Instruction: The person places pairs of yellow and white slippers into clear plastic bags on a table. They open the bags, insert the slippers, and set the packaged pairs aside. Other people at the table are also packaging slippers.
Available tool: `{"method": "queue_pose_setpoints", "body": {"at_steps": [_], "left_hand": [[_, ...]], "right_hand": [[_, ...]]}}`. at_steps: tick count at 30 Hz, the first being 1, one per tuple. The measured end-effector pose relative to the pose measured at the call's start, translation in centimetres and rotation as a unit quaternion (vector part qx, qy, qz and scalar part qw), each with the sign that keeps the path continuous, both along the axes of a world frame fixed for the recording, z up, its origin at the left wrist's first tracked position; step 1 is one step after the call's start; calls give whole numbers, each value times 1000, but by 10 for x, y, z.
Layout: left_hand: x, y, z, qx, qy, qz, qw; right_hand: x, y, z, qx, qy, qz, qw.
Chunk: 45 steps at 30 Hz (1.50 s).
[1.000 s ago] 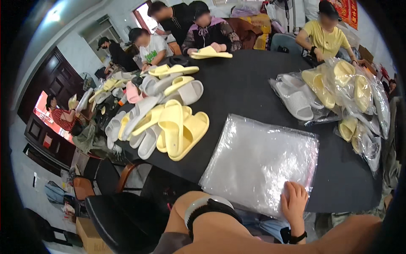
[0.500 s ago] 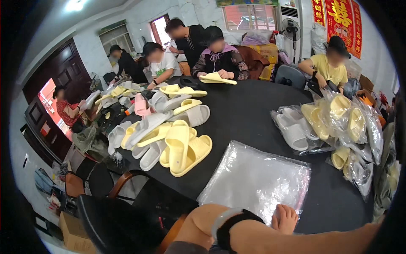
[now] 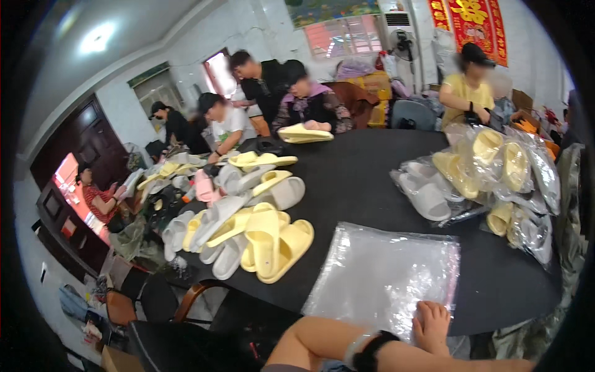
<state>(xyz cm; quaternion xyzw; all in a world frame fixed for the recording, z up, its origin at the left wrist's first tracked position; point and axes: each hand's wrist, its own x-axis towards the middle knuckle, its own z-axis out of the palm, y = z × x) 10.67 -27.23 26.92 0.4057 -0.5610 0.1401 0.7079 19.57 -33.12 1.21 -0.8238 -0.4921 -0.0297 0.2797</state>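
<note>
A stack of clear plastic bags (image 3: 372, 276) lies flat on the dark table in front of me. My right hand (image 3: 432, 327) appears to be the one resting palm down on the stack's near right corner, fingers stretched out and holding nothing. Across the lower edge my forearms overlap. A black hair tie and a clear band (image 3: 369, 347) circle the front arm. The fingers of my left hand do not show. Left of the bags is a pile of yellow slippers (image 3: 273, 242) and grey slippers (image 3: 285, 193).
Bagged slippers (image 3: 489, 164) are heaped on the right. A pink slipper (image 3: 206, 189) lies farther left. Across the table, one person holds a yellow slipper (image 3: 305, 133); others work around it. A black chair (image 3: 180, 341) stands at my left. A fan (image 3: 404, 46) is behind.
My view has tilted and shifted, so the slippers and bags sit differently in the picture. My flat hand stays on the bag stack. The slipper held across the table has tilted slightly.
</note>
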Motion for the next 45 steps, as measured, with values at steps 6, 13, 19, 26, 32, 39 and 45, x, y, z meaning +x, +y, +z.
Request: {"method": "queue_pose_setpoints", "body": {"at_steps": [6,13,19,26,32,39,45], "left_hand": [[-19,107,-98,420,160,448,773],[-94,176,-230,554,295,750,210],[-129,206,-253,374,464,758,264],[-124,203,-261,357,448,754,319],[-120,196,-277,470,372,770,219],[-114,197,-283,474,362,776,207],[-113,192,-275,460,380,774,211]], "right_hand": [[7,-8,4,-55,-2,-16,998],[14,-15,33,-41,29,42,998],[54,-29,15,18,48,-101,994],[67,-23,6,1,113,21,993],[142,17,89,-128,-148,55,979],[241,147,69,-218,-252,29,942],[245,176,41,-155,-290,-2,944]]}}
